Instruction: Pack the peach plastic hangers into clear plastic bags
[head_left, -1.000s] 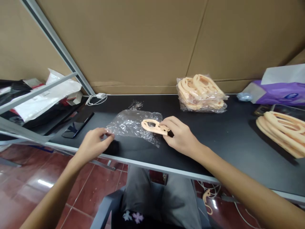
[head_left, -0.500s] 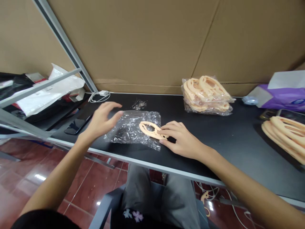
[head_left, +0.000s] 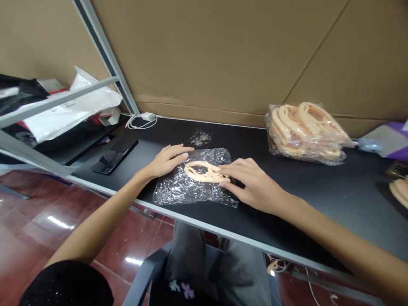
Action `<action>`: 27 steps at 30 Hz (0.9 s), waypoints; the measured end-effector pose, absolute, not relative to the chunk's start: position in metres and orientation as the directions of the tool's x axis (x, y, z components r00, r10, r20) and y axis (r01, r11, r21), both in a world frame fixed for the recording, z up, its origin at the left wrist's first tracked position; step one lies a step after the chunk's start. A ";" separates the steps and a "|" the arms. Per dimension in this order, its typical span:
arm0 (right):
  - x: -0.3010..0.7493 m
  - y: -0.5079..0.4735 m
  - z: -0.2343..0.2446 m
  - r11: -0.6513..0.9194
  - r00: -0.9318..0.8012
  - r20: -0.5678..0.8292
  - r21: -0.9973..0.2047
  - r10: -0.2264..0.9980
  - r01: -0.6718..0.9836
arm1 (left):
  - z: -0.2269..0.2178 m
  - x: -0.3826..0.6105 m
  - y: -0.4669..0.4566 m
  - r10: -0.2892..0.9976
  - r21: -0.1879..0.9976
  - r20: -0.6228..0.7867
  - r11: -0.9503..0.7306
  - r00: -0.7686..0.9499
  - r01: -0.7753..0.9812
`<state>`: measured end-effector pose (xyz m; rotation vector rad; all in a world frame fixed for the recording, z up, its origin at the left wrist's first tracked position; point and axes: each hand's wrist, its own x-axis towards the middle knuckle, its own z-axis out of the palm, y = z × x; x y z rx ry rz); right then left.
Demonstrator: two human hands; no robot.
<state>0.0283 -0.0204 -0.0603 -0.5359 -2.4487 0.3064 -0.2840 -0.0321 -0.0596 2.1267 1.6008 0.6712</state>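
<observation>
A flat, cream-coloured oval piece with cut-outs (head_left: 207,178) lies over a crinkled clear plastic bag (head_left: 181,191) near the table's front edge. My right hand (head_left: 248,182) grips the piece's right end between thumb and fingers. On the bag's upper left part rests my left hand (head_left: 168,161), its fingers stretched out and the thumb apart, close to the piece's left end but not holding it. Whether the piece is inside the bag or on top of it I cannot tell.
Bagged stacks of similar cream pieces (head_left: 302,131) stand at the back right. More loose ones (head_left: 400,191) show at the right edge. A black phone (head_left: 114,157), a white cable (head_left: 142,122) and small scraps (head_left: 200,138) lie on the black table (head_left: 287,221). A metal frame post (head_left: 106,51) rises at left.
My left hand has come down and right onto the bag from above its left side. My right hand still grips the oval piece. The view has shifted, so the bagged stacks appear farther right.
</observation>
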 end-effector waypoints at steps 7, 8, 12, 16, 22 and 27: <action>-0.018 0.002 -0.066 0.854 -0.652 0.554 -0.379 0.518 0.356 | -0.055 -0.281 -0.035 0.964 0.623 0.085 -0.248 0.251 0.741; -0.024 0.003 -0.068 0.833 -0.631 0.546 -0.399 0.552 0.383 | -0.054 -0.281 -0.035 0.965 0.628 0.082 -0.245 0.251 0.739; -0.039 0.002 -0.070 0.784 -0.604 0.506 -0.467 0.616 0.409 | -0.058 -0.283 -0.035 0.958 0.608 0.105 -0.275 0.267 0.745; -0.039 0.000 -0.072 0.815 -0.710 0.469 -0.516 0.525 0.263 | -0.062 -0.284 -0.035 0.952 0.587 0.131 -0.299 0.276 0.752; -0.039 0.004 -0.068 0.839 -0.806 0.439 -0.530 0.398 0.125 | -0.061 -0.285 -0.036 0.950 0.543 0.125 -0.307 0.286 0.782; -0.004 0.007 -0.042 0.796 -0.689 0.446 -0.507 0.571 0.330 | -0.057 -0.284 -0.036 0.947 0.471 0.114 -0.317 0.300 0.823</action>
